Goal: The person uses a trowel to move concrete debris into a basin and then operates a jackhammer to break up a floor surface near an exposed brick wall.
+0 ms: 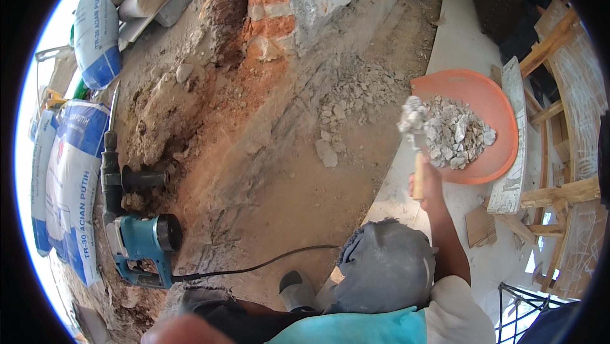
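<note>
My left hand (185,332) shows only as a blurred edge at the bottom left; its fingers cannot be made out. My right hand is out of view. Just ahead of me is a co-worker in a cyan and white shirt (349,328) and grey head covering (384,261). The co-worker's right hand (426,184) grips a wooden-handled trowel (418,169), its blade loaded with grey rubble at the left side of an orange basin (503,153) holding broken chunks (460,134). Loose rubble (356,102) lies on the dirt floor left of the basin.
A teal demolition hammer (140,248) with cable (254,266) lies left, beside stacked sacks (73,166). Exposed brick wall (270,13) stands at the top. Pale boards (457,26) run beneath the basin. Timber framing (546,194) lines the right; a dark metal frame (508,299) sits lower right.
</note>
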Demonstrator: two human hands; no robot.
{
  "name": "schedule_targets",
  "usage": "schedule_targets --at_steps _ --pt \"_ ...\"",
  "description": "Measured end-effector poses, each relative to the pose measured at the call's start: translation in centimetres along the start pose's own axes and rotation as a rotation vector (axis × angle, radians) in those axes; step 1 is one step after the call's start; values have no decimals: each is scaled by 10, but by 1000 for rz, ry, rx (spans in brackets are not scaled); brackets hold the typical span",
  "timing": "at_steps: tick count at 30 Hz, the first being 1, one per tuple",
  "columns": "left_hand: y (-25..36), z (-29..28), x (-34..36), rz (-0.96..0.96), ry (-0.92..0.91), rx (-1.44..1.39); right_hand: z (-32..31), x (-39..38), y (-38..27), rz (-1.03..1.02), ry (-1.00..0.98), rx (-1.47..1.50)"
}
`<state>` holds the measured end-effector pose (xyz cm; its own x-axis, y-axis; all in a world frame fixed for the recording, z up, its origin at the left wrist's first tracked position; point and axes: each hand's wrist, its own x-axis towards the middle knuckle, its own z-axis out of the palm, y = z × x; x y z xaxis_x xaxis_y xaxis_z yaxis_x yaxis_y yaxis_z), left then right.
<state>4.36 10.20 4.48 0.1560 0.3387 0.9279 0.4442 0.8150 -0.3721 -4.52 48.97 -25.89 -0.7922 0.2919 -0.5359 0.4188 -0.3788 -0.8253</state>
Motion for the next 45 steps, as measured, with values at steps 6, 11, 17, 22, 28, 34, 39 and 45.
schedule_targets --at_steps 6,11,17,22,28,34,39,45 --pt "-71 -29 -95 -259 -1213 8 -67 0 -31 -66 -7 291" --pt "-139 -78 -163 -372 -1475 363 -19 11 -5 71 61 -46" --pt "-145 -106 -199 -445 -1611 398 23 47 2 -266 110 -808" --pt "-145 -106 -206 -469 -1486 340 51 105 -41 -319 208 -1161" --pt "-144 -114 -207 -476 -1456 343 89 197 -85 -308 390 -1244" --pt "-146 -116 -209 -518 -1445 303 94 275 -86 -283 428 -1339" --pt "-145 -117 -206 -516 -1464 308 79 257 -50 -497 228 -1442" --pt "-139 -85 -190 -420 -1281 248 41 173 -53 -529 -116 -1409"
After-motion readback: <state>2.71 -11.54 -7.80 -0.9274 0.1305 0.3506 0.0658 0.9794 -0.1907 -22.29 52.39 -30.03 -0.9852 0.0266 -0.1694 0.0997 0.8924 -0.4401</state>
